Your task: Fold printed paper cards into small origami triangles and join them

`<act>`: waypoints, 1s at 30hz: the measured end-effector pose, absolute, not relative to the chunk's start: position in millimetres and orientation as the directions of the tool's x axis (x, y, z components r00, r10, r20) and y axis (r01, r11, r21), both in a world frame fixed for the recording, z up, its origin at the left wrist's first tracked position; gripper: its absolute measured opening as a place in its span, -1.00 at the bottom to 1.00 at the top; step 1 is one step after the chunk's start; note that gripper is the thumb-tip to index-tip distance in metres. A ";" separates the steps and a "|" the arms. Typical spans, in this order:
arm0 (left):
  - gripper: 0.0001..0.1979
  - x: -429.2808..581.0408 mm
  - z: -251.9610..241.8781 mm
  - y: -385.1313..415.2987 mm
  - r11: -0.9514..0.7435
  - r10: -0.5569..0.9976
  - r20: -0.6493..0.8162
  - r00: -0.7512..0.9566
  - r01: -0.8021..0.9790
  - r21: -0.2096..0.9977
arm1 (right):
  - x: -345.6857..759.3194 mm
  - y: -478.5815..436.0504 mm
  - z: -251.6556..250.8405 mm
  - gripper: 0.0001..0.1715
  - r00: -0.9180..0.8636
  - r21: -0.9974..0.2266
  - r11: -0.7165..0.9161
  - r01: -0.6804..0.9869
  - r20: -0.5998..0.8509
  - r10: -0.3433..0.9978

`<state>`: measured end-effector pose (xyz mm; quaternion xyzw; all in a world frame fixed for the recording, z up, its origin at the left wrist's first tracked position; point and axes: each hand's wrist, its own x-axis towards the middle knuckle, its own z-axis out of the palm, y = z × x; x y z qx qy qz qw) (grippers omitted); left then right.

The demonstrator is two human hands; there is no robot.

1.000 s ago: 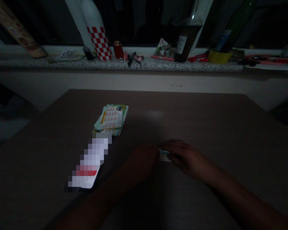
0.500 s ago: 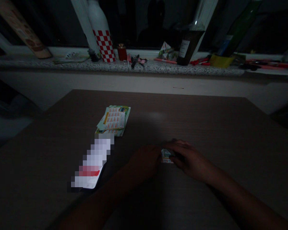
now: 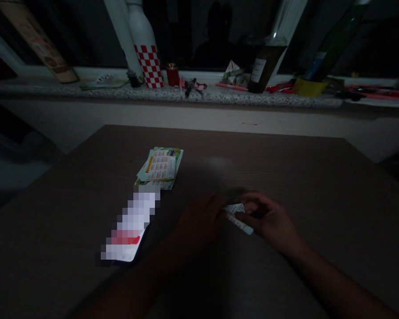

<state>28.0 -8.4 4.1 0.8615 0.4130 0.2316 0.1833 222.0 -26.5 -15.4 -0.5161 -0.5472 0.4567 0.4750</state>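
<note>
A small printed paper slip (image 3: pixel 240 223), pale green with orange print, is folded over low above the wooden table. My right hand (image 3: pixel 274 221) pinches its right side between thumb and fingers. At the slip's left end is my left hand (image 3: pixel 199 221), in deep shadow, fingers closed on the paper; its fingertips are hard to make out. Farther up the table, left of both hands, lies a loose stack of similar printed slips (image 3: pixel 161 168). A lit phone (image 3: pixel 128 252) rests in front of that stack, its screen mostly pixelated.
The table (image 3: pixel 302 177) reaches to a wall below a granite window sill (image 3: pixel 213 95). On the sill stand a red-and-white checked bottle (image 3: pixel 149 62), a small red jar (image 3: pixel 173 75), a dark labelled bottle (image 3: pixel 260 68) and a green bottle (image 3: pixel 335 40).
The slip has been lifted and tilted, showing a fold between my hands. My right hand has turned and shifted slightly right. The view has moved a little.
</note>
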 end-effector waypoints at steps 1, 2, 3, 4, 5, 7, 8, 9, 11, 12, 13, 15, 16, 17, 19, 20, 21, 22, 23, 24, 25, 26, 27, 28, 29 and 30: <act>-0.84 27.3 5.9 -8.4 -0.539 0.839 0.306 0.449 0.615 0.576 | 222.3 -26.3 -14.7 -0.65 0.038 -0.999 0.009 0.047 0.011 0.999; -0.79 26.8 7.4 -8.7 -0.472 0.881 0.332 0.336 0.595 0.651 | 222.5 -26.2 -13.4 -0.61 0.083 -1.000 -0.013 -0.027 -0.015 0.996; -0.74 26.4 8.4 -9.0 -0.394 0.919 0.310 0.242 0.562 0.727 | 222.5 -26.5 -11.8 -0.57 0.130 -0.996 -0.017 -0.089 -0.029 0.991; -0.72 26.3 8.8 -9.6 -0.306 0.952 0.243 0.188 0.516 0.800 | 222.2 -27.1 -10.1 -0.54 0.167 -0.990 -0.015 -0.137 -0.038 0.985; -0.73 26.7 8.5 -10.4 -0.208 0.974 0.141 0.176 0.460 0.863 | 221.5 -28.2 -8.4 -0.52 0.195 -0.985 -0.009 -0.174 -0.044 0.980; -0.77 29.0 6.5 -12.2 -0.024 0.967 -0.065 0.245 0.344 0.939 | 218.7 -31.4 -5.7 -0.53 0.223 -0.977 -0.002 -0.212 -0.051 0.974; -0.79 30.8 5.2 -13.1 0.042 0.948 -0.129 0.290 0.290 0.956 | 216.8 -33.3 -4.7 -0.54 0.229 -0.976 0.002 -0.220 -0.049 0.972; -0.80 32.9 3.9 -14.0 0.087 0.932 -0.164 0.324 0.240 0.967 | 214.6 -35.1 -4.0 -0.55 0.230 -0.975 0.007 -0.224 -0.046 0.972; -0.82 37.2 1.8 -15.2 0.129 0.922 -0.175 0.345 0.154 0.980 | 210.1 -38.2 -3.1 -0.58 0.236 -0.974 0.028 -0.226 -0.027 0.971; -0.83 39.1 1.1 -15.5 0.134 0.925 -0.167 0.341 0.120 0.984 | 208.0 -39.2 -2.8 -0.58 0.239 -0.972 0.040 -0.231 -0.016 0.971; -0.84 40.5 0.4 -15.6 0.134 0.929 -0.157 0.334 0.092 0.987 | 206.2 -39.9 -2.7 -0.59 0.241 -0.970 0.051 -0.238 -0.009 0.970; -0.86 41.8 -0.8 -15.8 0.130 0.934 -0.142 0.327 0.058 0.990 | 203.3 -40.4 -3.0 -0.61 0.243 -0.966 0.068 -0.248 0.006 0.970; -0.86 41.8 -1.5 -15.9 0.129 0.936 -0.137 0.324 0.047 0.991 | 202.3 -40.4 -3.3 -0.62 0.240 -0.966 0.074 -0.249 0.012 0.971; -0.86 41.5 -2.1 -16.1 0.127 0.937 -0.133 0.324 0.041 0.991 | 201.6 -40.5 -3.7 -0.63 0.238 -0.966 0.079 -0.247 0.018 0.971; -0.86 40.7 -3.0 -16.6 0.114 0.938 -0.122 0.325 0.045 0.993 | 200.7 -40.6 -4.5 -0.66 0.241 -0.968 0.094 -0.232 0.036 0.970; -0.86 40.5 -3.1 -16.9 0.103 0.939 -0.115 0.323 0.054 0.993 | 200.3 -40.8 -4.8 -0.67 0.244 -0.970 0.103 -0.219 0.048 0.969; -0.86 40.4 -2.9 -17.2 0.094 0.940 -0.110 0.323 0.065 0.993 | 200.0 -40.9 -5.1 -0.68 0.250 -0.973 0.116 -0.202 0.063 0.966; -0.86 40.6 -2.5 -17.5 0.090 0.940 -0.109 0.323 0.074 0.993 | 199.6 -41.0 -5.3 -0.69 0.256 -0.974 0.130 -0.184 0.081 0.963; -0.85 41.0 -2.0 -17.7 0.094 0.940 -0.115 0.320 0.080 0.992 | 199.1 -41.1 -5.4 -0.71 0.258 -0.975 0.145 -0.168 0.099 0.961; -0.85 41.4 -1.4 -17.8 0.102 0.941 -0.124 0.314 0.087 0.991 | 198.4 -41.1 -5.4 -0.72 0.254 -0.975 0.158 -0.157 0.115 0.960; -0.85 41.8 -1.0 -17.7 0.108 0.942 -0.132 0.307 0.095 0.990 | 197.7 -41.2 -5.4 -0.72 0.249 -0.974 0.169 -0.152 0.128 0.960; -0.85 42.0 -0.9 -17.4 0.108 0.945 -0.134 0.299 0.103 0.989 | 196.9 -41.2 -5.3 -0.73 0.244 -0.972 0.175 -0.153 0.135 0.960; -0.86 42.0 -1.1 -16.9 0.100 0.948 -0.129 0.290 0.111 0.989 | 196.2 -41.3 -5.1 -0.73 0.234 -0.972 0.174 -0.159 0.134 0.963; -0.88 41.8 -1.8 -16.3 0.085 0.952 -0.116 0.284 0.120 0.989 | 195.7 -41.3 -4.8 -0.72 0.219 -0.972 0.165 -0.165 0.127 0.967; -0.89 41.3 -2.7 -15.7 0.067 0.954 -0.100 0.283 0.124 0.990 | 195.4 -41.4 -4.3 -0.71 0.207 -0.973 0.152 -0.172 0.116 0.972; -0.89 40.6 -3.8 -15.1 0.052 0.955 -0.085 0.284 0.121 0.991 | 195.5 -41.5 -3.7 -0.69 0.195 -0.975 0.137 -0.176 0.102 0.976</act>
